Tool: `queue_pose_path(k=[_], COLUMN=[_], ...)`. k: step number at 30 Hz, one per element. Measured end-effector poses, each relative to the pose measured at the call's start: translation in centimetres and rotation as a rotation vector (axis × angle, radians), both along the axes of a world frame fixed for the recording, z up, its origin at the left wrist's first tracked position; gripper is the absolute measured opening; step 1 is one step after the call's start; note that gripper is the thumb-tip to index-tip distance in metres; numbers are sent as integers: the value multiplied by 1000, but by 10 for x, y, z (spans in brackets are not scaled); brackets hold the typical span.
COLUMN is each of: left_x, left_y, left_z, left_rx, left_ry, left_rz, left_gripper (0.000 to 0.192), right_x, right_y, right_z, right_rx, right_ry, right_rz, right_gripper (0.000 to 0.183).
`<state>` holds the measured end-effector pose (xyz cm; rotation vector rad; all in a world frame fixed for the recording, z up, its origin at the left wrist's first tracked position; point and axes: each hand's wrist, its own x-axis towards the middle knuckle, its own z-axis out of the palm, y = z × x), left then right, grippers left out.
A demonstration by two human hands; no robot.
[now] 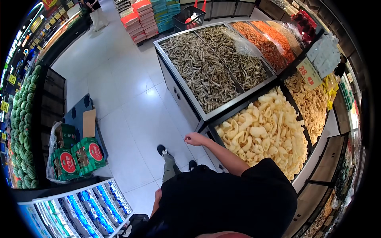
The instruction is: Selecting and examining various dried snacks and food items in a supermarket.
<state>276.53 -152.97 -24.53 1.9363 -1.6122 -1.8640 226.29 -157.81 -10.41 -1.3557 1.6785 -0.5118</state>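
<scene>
My right hand [195, 139] hangs over the floor beside the corner of a display bin of puffed, shell-shaped snacks [262, 131]; its fingers are loosely curled and I see nothing in them. Low at my other side, my left hand [158, 194] shows only in part, the rest covered by my black shirt, so its fingers cannot be made out. Small dried fish [199, 65] fill metal-rimmed bins ahead to the right. Orange dried shrimp [275, 40] lie further back, partly under clear plastic.
Green cartons [89, 154] stand on a dark platform [76, 114] at the left, near stacked watermelons [23, 128]. A lit shelf of blue packages [89, 211] is at the lower left. Stacked bags [146, 20] and a black shopping basket [189, 20] stand ahead. A person [96, 16] is in the far aisle.
</scene>
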Motion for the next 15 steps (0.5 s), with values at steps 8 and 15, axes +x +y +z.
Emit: queue_pose_path(k=[8,15], left_x=[-33,-164], left_y=[-191,-519], left_z=[-91,-37], left_rx=[-141,109], left_ry=[-37,107], left_rz=[-473,-43], left_gripper=[26,29], right_x=[-62,-65], right_y=[-73,-111], right_z=[-129,-113], right_rx=[443,709], right_ry=[-221,-448], right_rz=[-382,-764], right_gripper=[24,27])
